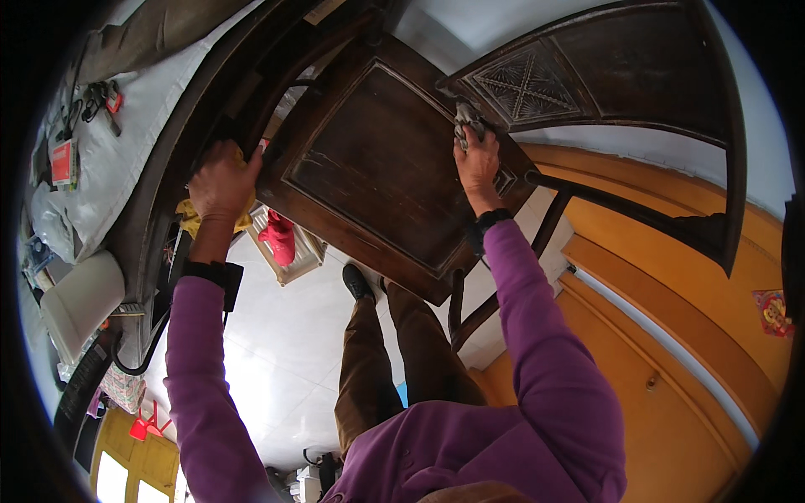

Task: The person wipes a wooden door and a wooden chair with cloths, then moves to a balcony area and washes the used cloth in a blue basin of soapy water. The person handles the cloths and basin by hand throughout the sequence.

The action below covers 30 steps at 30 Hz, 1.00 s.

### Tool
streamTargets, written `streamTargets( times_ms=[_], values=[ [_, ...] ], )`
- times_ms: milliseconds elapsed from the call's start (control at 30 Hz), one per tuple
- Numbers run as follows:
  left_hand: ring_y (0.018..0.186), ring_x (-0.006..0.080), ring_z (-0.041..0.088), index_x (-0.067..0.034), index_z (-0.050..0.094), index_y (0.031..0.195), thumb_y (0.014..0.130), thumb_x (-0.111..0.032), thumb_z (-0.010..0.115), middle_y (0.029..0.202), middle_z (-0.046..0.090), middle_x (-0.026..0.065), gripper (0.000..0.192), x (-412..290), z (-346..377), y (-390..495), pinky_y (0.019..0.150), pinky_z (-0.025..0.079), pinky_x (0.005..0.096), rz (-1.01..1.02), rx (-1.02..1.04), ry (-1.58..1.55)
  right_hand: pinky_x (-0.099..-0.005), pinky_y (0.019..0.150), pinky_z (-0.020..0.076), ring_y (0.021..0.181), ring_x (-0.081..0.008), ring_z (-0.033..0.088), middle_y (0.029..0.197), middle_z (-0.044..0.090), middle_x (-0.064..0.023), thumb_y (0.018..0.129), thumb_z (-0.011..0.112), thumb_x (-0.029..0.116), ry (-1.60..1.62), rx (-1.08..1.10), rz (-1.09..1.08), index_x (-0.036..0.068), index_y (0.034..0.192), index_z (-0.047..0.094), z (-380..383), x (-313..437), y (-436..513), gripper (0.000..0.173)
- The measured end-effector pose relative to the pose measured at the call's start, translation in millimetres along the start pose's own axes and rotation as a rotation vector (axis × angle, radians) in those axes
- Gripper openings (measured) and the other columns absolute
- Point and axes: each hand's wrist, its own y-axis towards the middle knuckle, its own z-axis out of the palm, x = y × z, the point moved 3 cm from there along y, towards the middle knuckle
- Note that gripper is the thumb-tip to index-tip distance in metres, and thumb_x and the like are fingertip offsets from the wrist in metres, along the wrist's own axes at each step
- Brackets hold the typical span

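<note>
A dark wooden armchair stands before me, its panelled seat framed by a worn moulding. My right hand holds a crumpled grey rag against the rear of the seat, close to the backrest with its carved square panel. Over at the left, my left hand is closed around a yellow cloth, whose folds show below the palm and beside the fingers. That hand is at the chair's left armrest; its fingertips are hidden, so their exact contact cannot be told.
A dark table edge runs close along the left, with plastic sheeting, a red box and a white container on it. A light stool bearing a red cloth stands below. An orange wall borders the right.
</note>
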Motion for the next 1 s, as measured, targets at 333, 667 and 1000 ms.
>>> streamTargets(
  times_ms=[333, 667, 1000],
  values=[
    [0.078, 0.0362, 0.068, -0.012, 0.064, 0.087, 0.086, -0.059, 0.058, 0.093, 0.066, 0.0106, 0.047, 0.4, 0.5, 1.2, 0.061, 0.055, 0.0479, 0.022, -0.026, 0.003, -0.0385, 0.069, 0.0541, 0.085, -0.0237, 0.066, 0.094, 0.069, -0.0114, 0.089, 0.066, 0.021, 1.485, -0.482, 1.098, -0.003, 0.102, 0.068, 22.0, 0.7, 17.6, 0.028],
    [0.085, 0.0365, 0.068, -0.011, 0.064, 0.091, 0.086, -0.061, 0.058, 0.097, 0.066, 0.0130, 0.051, 2.0, 4.5, 1.2, 0.066, 0.054, 0.0491, 0.000, 0.015, 0.042, -0.0449, 0.081, 0.0530, 0.102, -0.0283, 0.062, 0.121, 0.062, -0.0077, 0.096, 0.053, 0.028, 1.686, -0.543, 1.503, 0.006, 0.120, 0.061, 37.4, -0.7, 17.8, 0.033],
    [0.080, 0.0359, 0.069, -0.011, 0.065, 0.087, 0.085, -0.061, 0.059, 0.093, 0.067, 0.0111, 0.050, -1.8, 2.6, 0.7, 0.063, 0.055, 0.0485, 0.023, -0.039, 0.079, -0.0450, 0.076, 0.0513, 0.099, -0.0250, 0.061, 0.116, 0.063, -0.0076, 0.096, 0.052, 0.030, 2.098, -0.539, 1.391, 0.009, 0.118, 0.060, 31.0, 12.7, 26.8, 0.031]
  ],
)
